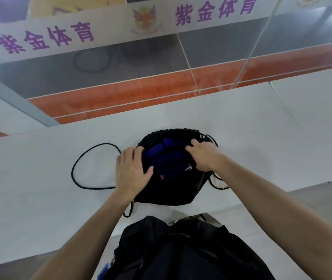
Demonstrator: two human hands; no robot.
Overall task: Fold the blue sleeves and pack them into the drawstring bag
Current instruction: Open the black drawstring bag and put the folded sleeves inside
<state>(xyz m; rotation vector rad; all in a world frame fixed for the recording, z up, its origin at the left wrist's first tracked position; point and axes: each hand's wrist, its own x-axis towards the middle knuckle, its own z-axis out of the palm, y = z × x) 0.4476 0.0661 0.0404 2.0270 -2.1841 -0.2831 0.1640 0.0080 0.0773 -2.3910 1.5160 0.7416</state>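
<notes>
On the white table the black drawstring bag lies lengthwise away from the person, mouth farthest, blue sleeves inside it, the left hand and right hand each gripping a side of its rim, while a white band beyond reads "紫金体育".

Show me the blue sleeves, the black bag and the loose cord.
blue sleeves (165, 158), head view, cloth inside the bag mouth.
black bag (171, 193), head view, lower front panel.
loose cord (72, 171), head view, left bend of loop.
</notes>
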